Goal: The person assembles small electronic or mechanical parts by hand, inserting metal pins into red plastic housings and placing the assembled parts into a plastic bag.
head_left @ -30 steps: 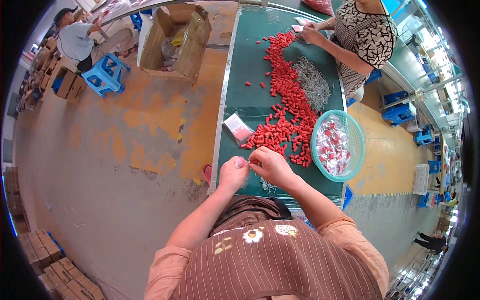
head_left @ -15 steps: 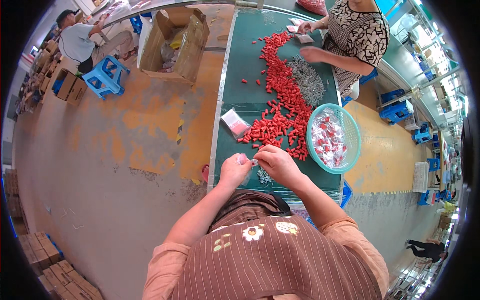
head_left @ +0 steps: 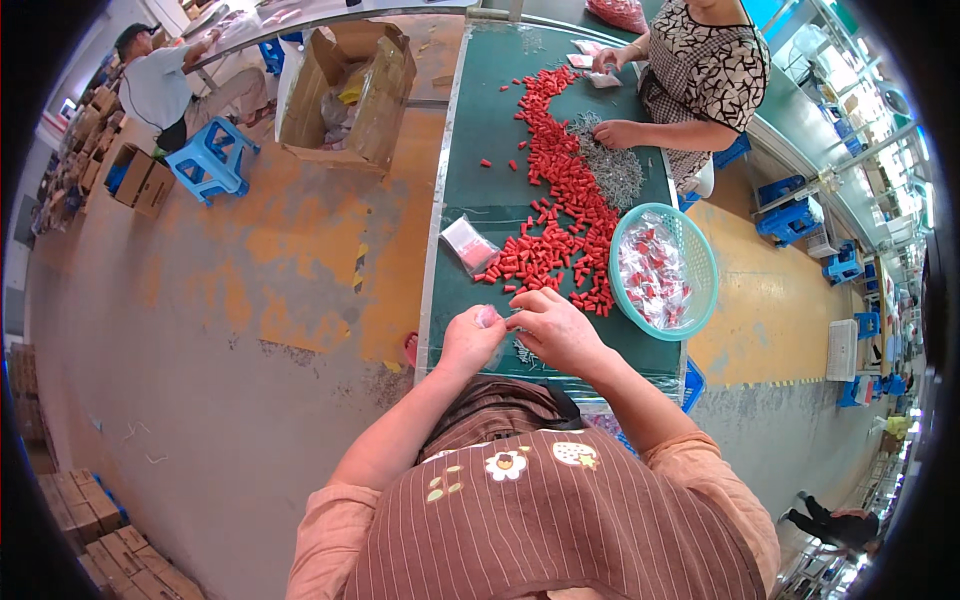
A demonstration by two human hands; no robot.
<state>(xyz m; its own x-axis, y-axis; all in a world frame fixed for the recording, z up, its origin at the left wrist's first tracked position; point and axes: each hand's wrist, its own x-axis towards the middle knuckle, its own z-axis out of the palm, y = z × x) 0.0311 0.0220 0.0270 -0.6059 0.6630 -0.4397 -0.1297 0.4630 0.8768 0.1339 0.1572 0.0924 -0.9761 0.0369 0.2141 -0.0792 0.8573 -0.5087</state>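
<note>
My left hand [head_left: 470,342] is closed around a small clear plastic bag [head_left: 487,316], pinkish where it shows above the fingers. The fingertips of my right hand [head_left: 556,332] are pinched together against the bag's right side; what exactly lies between them is hidden. Just below my right fingers is a small heap of grey screws [head_left: 524,352], partly covered by the hand. Beyond both hands spreads a long pile of red plastic caps [head_left: 560,190]. A packet of flat clear bags [head_left: 470,246] lies at the table's left side.
A turquoise basket [head_left: 712,285] holding filled bags stands at the right edge of the green table [head_left: 475,180]. A bigger screw heap [head_left: 615,178] lies beside the caps. Across the right edge, a co-worker's hand [head_left: 620,134] touches it. Left of the table stands a cardboard box [head_left: 395,110].
My right fingers have shifted slightly and curled over the bag's edge, hiding the pale piece visible earlier. The co-worker's hand has moved onto the larger screw heap.
</note>
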